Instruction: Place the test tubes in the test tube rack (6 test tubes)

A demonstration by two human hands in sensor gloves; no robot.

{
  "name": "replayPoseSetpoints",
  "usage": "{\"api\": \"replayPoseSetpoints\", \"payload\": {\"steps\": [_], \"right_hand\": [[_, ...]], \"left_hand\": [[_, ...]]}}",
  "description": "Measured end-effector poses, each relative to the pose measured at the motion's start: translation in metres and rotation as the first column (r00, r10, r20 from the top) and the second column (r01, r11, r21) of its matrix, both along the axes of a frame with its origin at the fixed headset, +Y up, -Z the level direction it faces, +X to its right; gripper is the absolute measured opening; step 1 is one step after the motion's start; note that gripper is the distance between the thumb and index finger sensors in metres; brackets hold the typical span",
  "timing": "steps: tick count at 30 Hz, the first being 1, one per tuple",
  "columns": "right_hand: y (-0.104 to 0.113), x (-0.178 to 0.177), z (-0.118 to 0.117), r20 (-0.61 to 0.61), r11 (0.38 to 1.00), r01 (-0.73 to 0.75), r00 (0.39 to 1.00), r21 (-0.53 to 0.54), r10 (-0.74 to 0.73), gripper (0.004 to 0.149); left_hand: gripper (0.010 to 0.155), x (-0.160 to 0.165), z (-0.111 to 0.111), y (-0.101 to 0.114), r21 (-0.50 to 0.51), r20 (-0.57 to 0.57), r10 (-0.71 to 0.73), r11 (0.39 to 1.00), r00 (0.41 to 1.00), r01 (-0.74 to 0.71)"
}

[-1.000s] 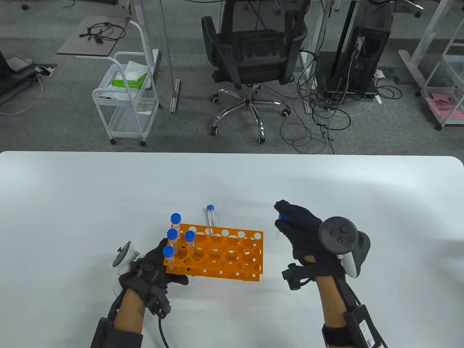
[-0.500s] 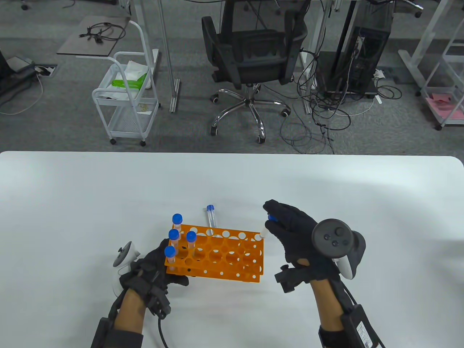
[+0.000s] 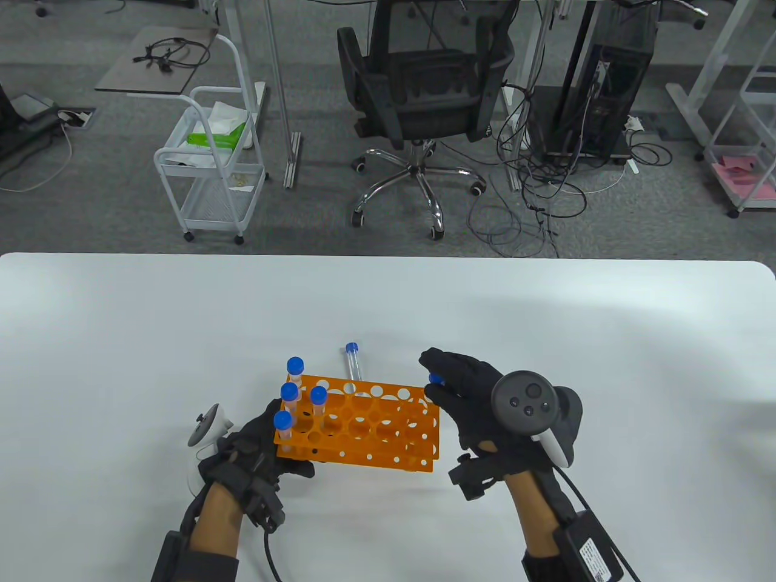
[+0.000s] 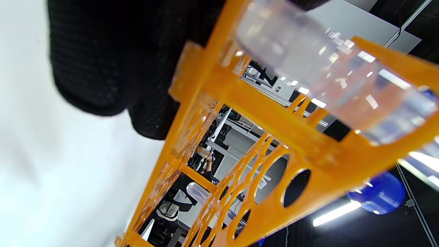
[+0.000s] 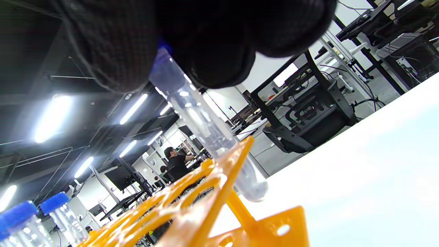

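Note:
An orange test tube rack [image 3: 370, 427] stands on the white table. Several blue-capped tubes [image 3: 290, 400] stand in its left end. My left hand [image 3: 267, 439] grips the rack's left end; its fingers [image 4: 113, 61] press the side of the rack [image 4: 267, 123]. My right hand [image 3: 447, 381] pinches a clear tube by its blue cap [image 3: 434, 380] above the rack's far right corner. In the right wrist view that tube [image 5: 202, 127] hangs tilted, its tip low beside the rack's top plate [image 5: 205, 192]; whether it sits in a hole I cannot tell. One more tube [image 3: 352, 362] lies behind the rack.
The bare white table [image 3: 151, 339] stretches to both sides and behind the rack. Beyond its far edge stand an office chair [image 3: 424, 91] and a white cart [image 3: 212, 163] on the floor.
My right hand has carried its tube left and slightly down, from right of the rack to over its far right corner. My left hand and the rack have stayed put.

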State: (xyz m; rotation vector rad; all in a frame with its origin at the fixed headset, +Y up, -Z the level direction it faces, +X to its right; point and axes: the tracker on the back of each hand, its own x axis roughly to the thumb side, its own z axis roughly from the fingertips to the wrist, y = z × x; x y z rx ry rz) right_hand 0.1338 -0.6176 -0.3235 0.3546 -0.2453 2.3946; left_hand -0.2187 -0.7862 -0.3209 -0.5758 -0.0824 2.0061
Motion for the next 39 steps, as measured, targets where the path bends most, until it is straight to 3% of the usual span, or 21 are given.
{"api": "replayPoseSetpoints", "payload": {"steps": [19,28,39], "right_hand": [[-0.014,-0.002,-0.005,0.021,0.998,-0.053,0.998,-0.028,0.054,0.056],[-0.020,-0.001,-0.010,0.041,0.996,-0.072,0.996,-0.045,0.073,0.052],[-0.020,0.007,-0.015,0.042,0.996,0.009,0.999,-0.088,-0.005,0.063]], "left_hand": [[0.061,-0.006,0.000,-0.001,-0.006,-0.051,-0.008,1.000,0.999,0.007],[0.062,-0.008,0.000,-0.001,-0.006,-0.048,-0.025,1.000,0.999,0.025],[0.062,-0.014,-0.002,0.001,0.004,-0.071,0.000,1.000,0.998,0.000]]}}
